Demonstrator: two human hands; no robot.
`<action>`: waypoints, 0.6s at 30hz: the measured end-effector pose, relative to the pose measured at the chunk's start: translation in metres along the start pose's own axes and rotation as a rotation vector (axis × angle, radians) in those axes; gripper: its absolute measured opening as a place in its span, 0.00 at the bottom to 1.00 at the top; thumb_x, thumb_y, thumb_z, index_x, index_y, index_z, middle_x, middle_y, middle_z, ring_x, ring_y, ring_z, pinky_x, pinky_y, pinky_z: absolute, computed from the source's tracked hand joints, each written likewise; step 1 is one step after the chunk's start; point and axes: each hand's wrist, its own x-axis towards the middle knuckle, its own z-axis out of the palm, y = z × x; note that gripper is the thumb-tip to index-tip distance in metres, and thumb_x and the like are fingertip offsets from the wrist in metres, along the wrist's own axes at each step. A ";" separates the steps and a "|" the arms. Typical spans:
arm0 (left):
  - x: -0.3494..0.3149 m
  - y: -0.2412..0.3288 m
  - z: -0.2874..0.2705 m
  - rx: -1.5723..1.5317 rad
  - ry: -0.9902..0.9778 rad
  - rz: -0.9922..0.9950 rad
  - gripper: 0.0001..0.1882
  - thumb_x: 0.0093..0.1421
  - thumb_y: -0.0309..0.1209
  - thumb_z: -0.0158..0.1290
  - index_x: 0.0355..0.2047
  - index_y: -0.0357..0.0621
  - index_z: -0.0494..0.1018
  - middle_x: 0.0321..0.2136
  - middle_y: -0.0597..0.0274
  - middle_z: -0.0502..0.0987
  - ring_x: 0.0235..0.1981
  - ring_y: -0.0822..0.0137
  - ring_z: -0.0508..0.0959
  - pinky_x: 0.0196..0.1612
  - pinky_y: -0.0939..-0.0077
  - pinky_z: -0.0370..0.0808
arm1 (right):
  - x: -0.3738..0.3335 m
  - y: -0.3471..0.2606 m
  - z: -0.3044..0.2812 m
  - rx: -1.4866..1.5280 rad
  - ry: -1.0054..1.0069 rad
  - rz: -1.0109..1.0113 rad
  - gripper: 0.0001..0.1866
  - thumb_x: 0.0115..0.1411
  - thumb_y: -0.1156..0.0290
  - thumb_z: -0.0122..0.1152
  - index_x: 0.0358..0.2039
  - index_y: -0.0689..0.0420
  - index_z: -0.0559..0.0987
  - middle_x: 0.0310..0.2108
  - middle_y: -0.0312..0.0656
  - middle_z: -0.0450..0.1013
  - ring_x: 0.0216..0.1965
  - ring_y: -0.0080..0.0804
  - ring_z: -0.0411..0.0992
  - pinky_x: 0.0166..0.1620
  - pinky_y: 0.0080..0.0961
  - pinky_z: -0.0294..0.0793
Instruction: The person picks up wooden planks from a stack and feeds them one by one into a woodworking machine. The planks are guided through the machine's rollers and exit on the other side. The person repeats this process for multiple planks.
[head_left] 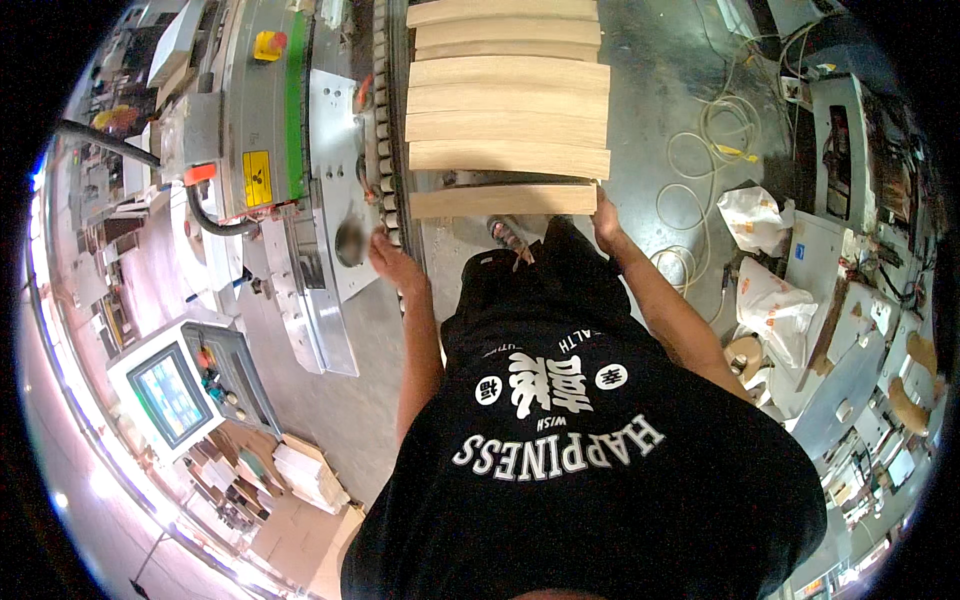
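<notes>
A row of pale wooden boards [508, 85] lies side by side ahead of me, their left ends next to the machine's chain track [384, 120]. One separate wooden board [500, 202] is nearest my body, with a gap between it and the rest. My right hand [606, 222] is closed at the right end of this board, thumb side up against its corner. My left hand [388, 262] is beside the near end of the chain track, below and left of the board's other end. It appears to hold nothing, its fingers loosely bent and partly hidden.
At left stands a large grey-and-green machine [262, 110] with a metal plate [338, 180]. A control panel with a screen [168, 395] is at lower left. Coiled pale hose [690, 190] lies on the floor at right, near white sacks [772, 305] and other equipment [840, 150].
</notes>
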 end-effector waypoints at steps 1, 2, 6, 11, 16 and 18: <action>-0.020 0.034 0.003 0.136 0.039 0.212 0.19 0.66 0.37 0.61 0.52 0.39 0.78 0.49 0.51 0.80 0.52 0.53 0.78 0.57 0.61 0.74 | 0.003 0.005 -0.001 0.014 -0.017 -0.012 0.36 0.78 0.44 0.39 0.76 0.55 0.64 0.75 0.43 0.62 0.74 0.38 0.57 0.73 0.43 0.55; -0.031 0.060 0.007 0.277 0.080 0.423 0.20 0.64 0.37 0.64 0.53 0.39 0.78 0.51 0.50 0.80 0.54 0.51 0.78 0.58 0.59 0.74 | 0.005 0.006 0.000 0.028 -0.038 -0.022 0.35 0.79 0.44 0.39 0.76 0.54 0.64 0.75 0.42 0.62 0.74 0.37 0.57 0.73 0.43 0.55; -0.057 0.127 0.028 0.810 -0.489 0.920 0.29 0.58 0.40 0.69 0.57 0.45 0.77 0.55 0.53 0.78 0.61 0.48 0.73 0.66 0.51 0.66 | -0.015 -0.010 0.009 -0.127 0.005 0.089 0.32 0.80 0.50 0.39 0.76 0.54 0.62 0.71 0.42 0.66 0.71 0.36 0.61 0.71 0.38 0.59; -0.061 0.126 0.064 1.055 -0.809 0.972 0.33 0.56 0.47 0.70 0.60 0.48 0.77 0.59 0.56 0.77 0.67 0.50 0.69 0.73 0.48 0.58 | -0.063 -0.076 0.053 0.026 0.038 0.202 0.31 0.80 0.51 0.38 0.75 0.54 0.63 0.70 0.41 0.65 0.71 0.35 0.60 0.74 0.38 0.55; -0.047 0.110 0.080 1.070 -0.865 1.065 0.33 0.58 0.46 0.68 0.61 0.49 0.76 0.60 0.61 0.78 0.67 0.54 0.70 0.73 0.52 0.60 | -0.034 -0.026 0.016 -0.038 0.048 0.030 0.27 0.79 0.54 0.41 0.73 0.52 0.64 0.67 0.38 0.66 0.66 0.30 0.65 0.69 0.41 0.64; -0.042 0.112 0.078 1.029 -0.909 1.043 0.32 0.57 0.44 0.68 0.61 0.50 0.76 0.60 0.62 0.78 0.65 0.55 0.72 0.72 0.54 0.63 | -0.032 -0.018 0.016 0.043 0.078 0.058 0.27 0.79 0.54 0.41 0.73 0.51 0.63 0.68 0.37 0.65 0.67 0.31 0.63 0.70 0.45 0.63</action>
